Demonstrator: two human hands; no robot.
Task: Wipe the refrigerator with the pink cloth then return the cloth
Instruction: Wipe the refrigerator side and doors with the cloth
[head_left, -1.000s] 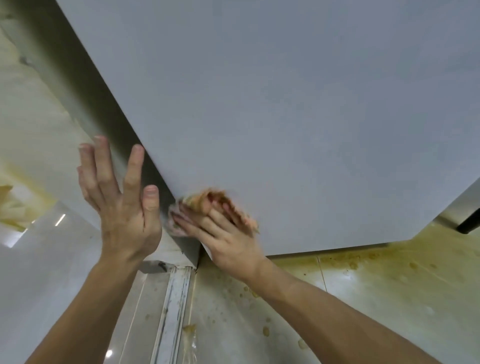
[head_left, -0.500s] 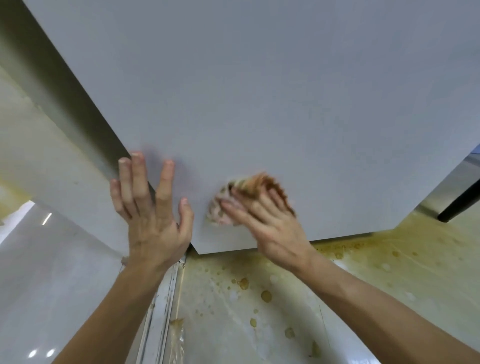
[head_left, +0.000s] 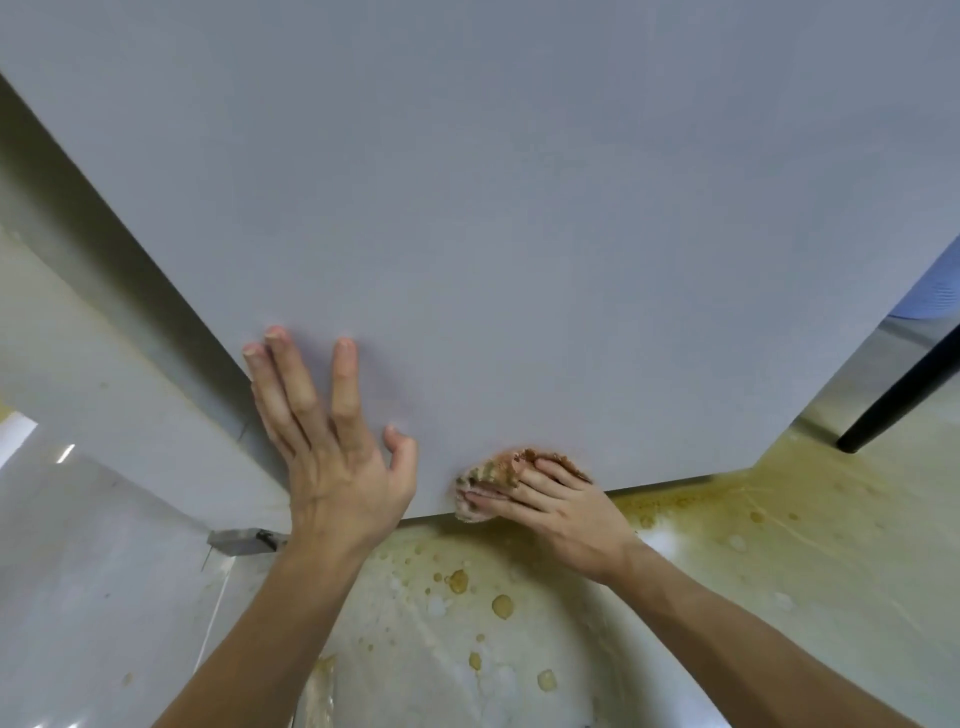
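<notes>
Head view. Looks steeply down the flat grey front of the refrigerator (head_left: 519, 208), filling the frame from 9 through 12 to 3 o'clock.

At 7 o'clock of centre, spreads the left hand (head_left: 337, 467) wide and flat on the panel near its lower left corner, fingers straight toward 12, thumb out toward 3. Holds nothing.

At 5 o'clock, just beside that hand toward 3, presses the pink cloth (head_left: 488, 478) against the panel's bottom edge with the right hand (head_left: 561, 514), fingers laid over the bunched wad and curled round it. Hides most of the cloth, leaving only a browned, crumpled fringe toward 11 and 12.

Below, from 4 to 7 o'clock, shows pale floor (head_left: 779, 545) marked with yellow-brown drips and smears.

As for the cloth: judged light, soft and limp, likely damp and soiled, so apt to fold over, slide out of a loose grip or smear dirt back. Best gathered as a wad in palm and fingers, then pressed flat by the fingertips.

As for the refrigerator: judged heavy, rigid and smooth, probably slick where wet. Offers nothing to grip here, only a face to brace against with an open palm.
</notes>
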